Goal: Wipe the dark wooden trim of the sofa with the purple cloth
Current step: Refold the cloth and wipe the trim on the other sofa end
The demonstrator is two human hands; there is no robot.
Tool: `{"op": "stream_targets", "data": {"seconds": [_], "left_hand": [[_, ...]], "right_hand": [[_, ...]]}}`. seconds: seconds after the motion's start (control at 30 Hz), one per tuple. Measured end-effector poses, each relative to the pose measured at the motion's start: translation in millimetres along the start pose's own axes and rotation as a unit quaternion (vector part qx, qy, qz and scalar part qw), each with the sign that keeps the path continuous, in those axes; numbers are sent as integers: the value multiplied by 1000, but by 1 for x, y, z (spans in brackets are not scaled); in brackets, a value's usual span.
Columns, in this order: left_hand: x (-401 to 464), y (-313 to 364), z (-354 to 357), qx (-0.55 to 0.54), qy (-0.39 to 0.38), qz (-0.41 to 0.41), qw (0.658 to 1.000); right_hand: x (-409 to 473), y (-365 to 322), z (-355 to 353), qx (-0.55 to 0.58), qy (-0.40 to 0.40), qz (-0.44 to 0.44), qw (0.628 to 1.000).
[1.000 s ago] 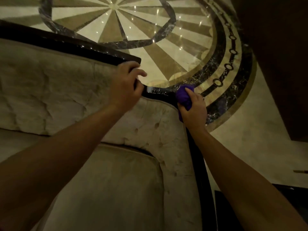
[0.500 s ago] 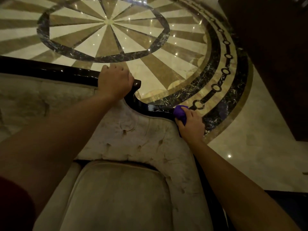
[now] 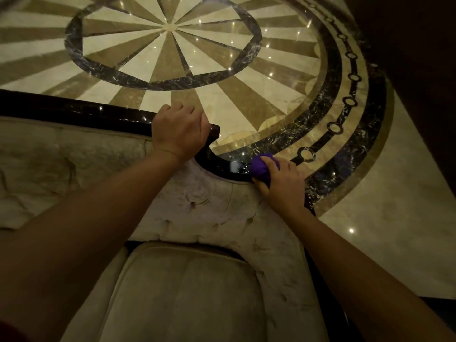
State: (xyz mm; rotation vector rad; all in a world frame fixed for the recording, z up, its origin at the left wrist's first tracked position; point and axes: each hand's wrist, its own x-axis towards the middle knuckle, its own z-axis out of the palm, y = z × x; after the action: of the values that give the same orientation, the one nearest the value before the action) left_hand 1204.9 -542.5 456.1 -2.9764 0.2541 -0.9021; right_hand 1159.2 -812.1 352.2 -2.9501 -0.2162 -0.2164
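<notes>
The dark wooden trim point(image 3: 74, 112) runs glossy along the top of the beige tufted sofa back, then dips in a curve point(image 3: 222, 166) toward the right corner. My left hand point(image 3: 180, 132) is clamped over the trim where the straight rail ends. My right hand point(image 3: 281, 183) holds the bunched purple cloth point(image 3: 261, 167) and presses it onto the trim at the right end of the dip. The trim under both hands is hidden.
The sofa's beige seat cushion point(image 3: 187, 297) lies below my arms. Behind the sofa spreads a polished marble floor point(image 3: 170, 28) with a sunburst medallion and dark rings. A dark wall or piece of furniture point(image 3: 414, 58) rises at the right.
The view has tilted, so more of the seat shows. My left hand shifted its grip on the rail's end. My right hand stayed with the cloth on the trim by the dip.
</notes>
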Motion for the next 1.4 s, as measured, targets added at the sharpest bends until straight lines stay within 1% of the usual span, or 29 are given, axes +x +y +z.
{"op": "stream_targets", "data": {"seconds": [0.13, 0.23, 0.37, 0.47, 0.57, 0.67, 0.73, 0.83, 0.93, 1.0, 1.03, 1.07, 1.1, 1.17, 1.2, 1.23, 1.27, 1.3, 1.37, 1.4], "left_hand": [[-1, -1, 2, 7, 19, 7, 1000], [0, -2, 4, 18, 15, 5, 1000], [0, 0, 3, 21, -1, 2, 1000], [0, 0, 3, 14, 0, 0, 1000], [0, -1, 3, 13, 2, -3, 1000], [1, 0, 2, 15, -9, -9, 1000], [1, 2, 2, 16, -14, -12, 1000], [3, 1, 2, 17, -20, -16, 1000], [3, 1, 1, 17, -28, -11, 999], [4, 2, 0, 19, -36, -10, 999], [5, 2, 0, 21, -38, -10, 999], [5, 2, 0, 24, -41, -12, 999], [5, 2, 0, 27, -44, -14, 999], [5, 3, 1, 30, -54, -18, 998], [6, 3, 0, 32, -58, -20, 998], [6, 3, 0, 33, -62, -22, 997], [6, 4, 0, 36, -63, -23, 997], [6, 4, 0, 38, -64, -24, 997], [6, 5, 0, 40, -63, -23, 997], [5, 5, -1, 38, -63, -21, 997]], "right_hand": [[13, -21, 10, -41, 8, -70, 997], [23, -38, 17, -56, 3, -108, 993], [29, -49, 20, -68, -2, -129, 989], [32, -56, 21, -55, -4, -137, 989], [41, -72, 22, 8, -20, -151, 988], [52, -87, 18, 147, -29, -140, 979], [54, -94, 20, 232, -15, -120, 965], [51, -107, 21, 354, -1, -75, 932], [50, -114, 18, 426, -23, -50, 903], [51, -115, 15, 480, -33, -43, 876], [50, -116, 12, 517, -43, -30, 854], [50, -117, 10, 563, -54, -6, 824], [49, -121, 8, 617, -60, 30, 784], [48, -131, 6, 704, -34, 124, 698], [49, -136, 5, 726, -15, 171, 666], [51, -139, 4, 732, -4, 208, 649], [53, -143, 2, 723, 1, 235, 650], [55, -145, 1, 705, 4, 245, 666], [58, -149, 1, 654, 29, 222, 723], [60, -150, 2, 617, 44, 192, 762]]}}
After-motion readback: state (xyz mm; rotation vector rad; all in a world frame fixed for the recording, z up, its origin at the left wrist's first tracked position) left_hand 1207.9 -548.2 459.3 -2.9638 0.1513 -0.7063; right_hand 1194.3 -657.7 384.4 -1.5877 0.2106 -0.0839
